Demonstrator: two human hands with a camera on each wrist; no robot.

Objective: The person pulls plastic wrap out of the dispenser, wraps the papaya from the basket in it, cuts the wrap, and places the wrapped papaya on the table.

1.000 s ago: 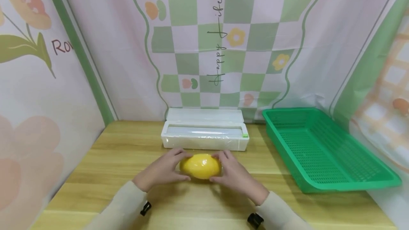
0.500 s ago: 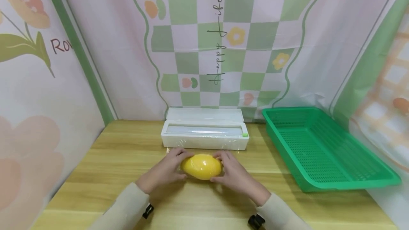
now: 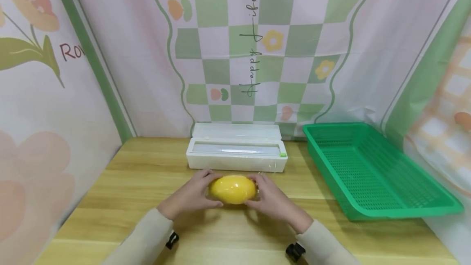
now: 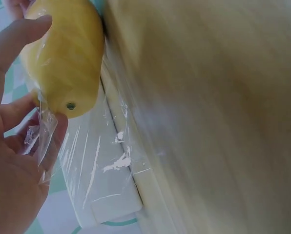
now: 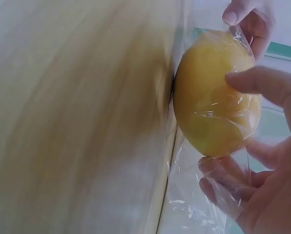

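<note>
A glossy yellow mango (image 3: 233,190) lies lengthwise between both hands, just above the wooden table. Clear cling film (image 4: 118,161) covers it and trails off past its ends. At the mango's left end, the left hand (image 3: 189,196) holds it, thumb on the near side and bunched film between the fingers. Its dark stem spot shows in the left wrist view. The right hand (image 3: 274,200) grips the other end, thumb pressed on the wrapped skin, while its curled fingers catch loose film (image 5: 218,195) below the tip.
Behind the hands stands a white cling film box (image 3: 237,163), lid raised, roll inside, with a small green piece at its right end. A green plastic basket (image 3: 331,175) sits on the right side of the table (image 3: 128,183). Printed cloth hangs behind.
The mango has tilted back to level and shifted slightly away from the body. The left thumb has slid further along its near side. Both hands stay at its ends.
</note>
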